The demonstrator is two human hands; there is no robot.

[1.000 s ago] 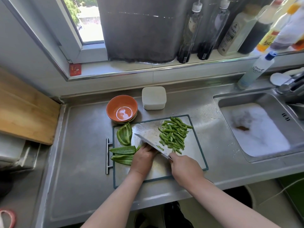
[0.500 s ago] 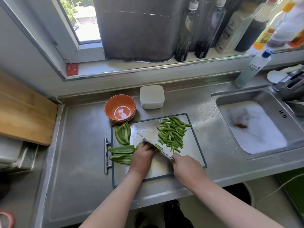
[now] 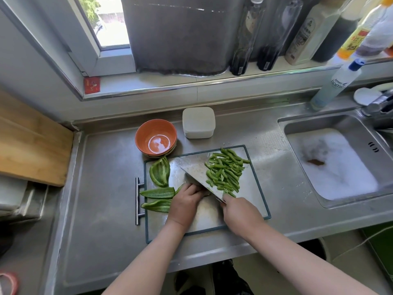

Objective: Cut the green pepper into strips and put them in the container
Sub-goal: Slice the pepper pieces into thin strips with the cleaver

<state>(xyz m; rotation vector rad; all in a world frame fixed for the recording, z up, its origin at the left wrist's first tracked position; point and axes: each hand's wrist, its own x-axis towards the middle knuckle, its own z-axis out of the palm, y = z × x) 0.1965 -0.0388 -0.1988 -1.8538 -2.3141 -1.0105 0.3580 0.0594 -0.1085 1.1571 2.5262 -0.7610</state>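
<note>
On the steel cutting board [image 3: 257, 188] lies a pile of green pepper strips [image 3: 225, 170] at the far right. Three larger pepper pieces [image 3: 160, 173] rest at the board's left edge. My right hand [image 3: 239, 211] grips the handle of a broad cleaver [image 3: 197, 170], whose blade is tilted and leans against the strips. My left hand [image 3: 186, 201] presses down on a pepper piece that it mostly hides, just left of the blade. A white lidded container [image 3: 198, 122] stands behind the board.
Stacked orange bowls [image 3: 156, 138] sit at the board's far left corner. A sink [image 3: 331, 162] full of foam lies to the right, with a tap and a dish-soap bottle [image 3: 336, 84]. Bottles line the windowsill. A wooden board [image 3: 29, 141] leans at the left.
The cleaver has tipped up from a thin edge to show its broad flat side against the strips. My left hand has stayed on the pepper piece.
</note>
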